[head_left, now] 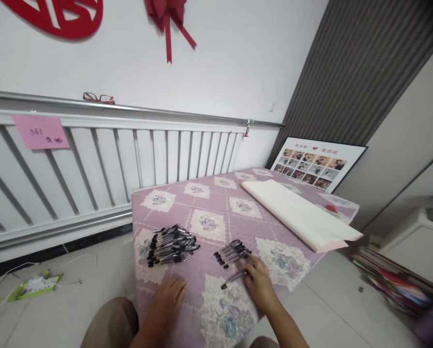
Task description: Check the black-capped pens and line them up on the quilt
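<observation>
Pink cloth (216,203) with pale floral squares, black-capped clear pens (171,244), cream roll (299,215), pink note (40,131), red bow (167,14), white radiator (129,154), red glasses (98,98)

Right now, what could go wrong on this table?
The single pen at the right hand lies near the front edge; a nudge could roll it off.
The loose pen pile by the left hand could scatter if bumped.
The cream sheet overhangs the right edge and might slide.

2 bare forearms (287,325) — brown-khaki trousers (109,321) below.
</observation>
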A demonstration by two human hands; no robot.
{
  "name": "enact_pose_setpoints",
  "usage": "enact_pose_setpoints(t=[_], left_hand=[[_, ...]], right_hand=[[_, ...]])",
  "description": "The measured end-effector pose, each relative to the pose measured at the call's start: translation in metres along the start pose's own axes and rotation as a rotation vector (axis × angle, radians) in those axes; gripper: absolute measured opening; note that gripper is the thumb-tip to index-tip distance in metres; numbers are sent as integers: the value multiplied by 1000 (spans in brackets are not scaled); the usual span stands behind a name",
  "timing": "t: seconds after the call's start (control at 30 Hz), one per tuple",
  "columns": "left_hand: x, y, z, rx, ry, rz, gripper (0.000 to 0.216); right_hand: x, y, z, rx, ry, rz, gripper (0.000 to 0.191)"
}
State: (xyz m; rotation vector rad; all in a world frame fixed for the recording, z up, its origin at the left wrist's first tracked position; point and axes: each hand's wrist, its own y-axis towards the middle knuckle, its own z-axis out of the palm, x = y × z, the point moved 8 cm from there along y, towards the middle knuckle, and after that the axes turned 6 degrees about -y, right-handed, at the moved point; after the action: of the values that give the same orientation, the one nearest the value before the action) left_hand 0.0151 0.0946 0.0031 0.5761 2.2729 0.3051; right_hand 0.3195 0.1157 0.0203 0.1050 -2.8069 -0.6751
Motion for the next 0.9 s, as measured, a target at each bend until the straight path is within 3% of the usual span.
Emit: enact_pose_setpoints(t=[0.17,0.3,0.57,0.9], left_hand=[[4,-2,2,-5,1,12,21],[8,-2,6,-6,59,49,21],[7,1,7,-19,116,182,22],[5,4,3,-47,127,280,24]], right_hand=[[-35,-3,5,-14,-82,288,48],[-18,-21,11,76,-107,420,75],[40,-26,18,214,-194,468,88],[32,-18,21,248,-238,563,87]])
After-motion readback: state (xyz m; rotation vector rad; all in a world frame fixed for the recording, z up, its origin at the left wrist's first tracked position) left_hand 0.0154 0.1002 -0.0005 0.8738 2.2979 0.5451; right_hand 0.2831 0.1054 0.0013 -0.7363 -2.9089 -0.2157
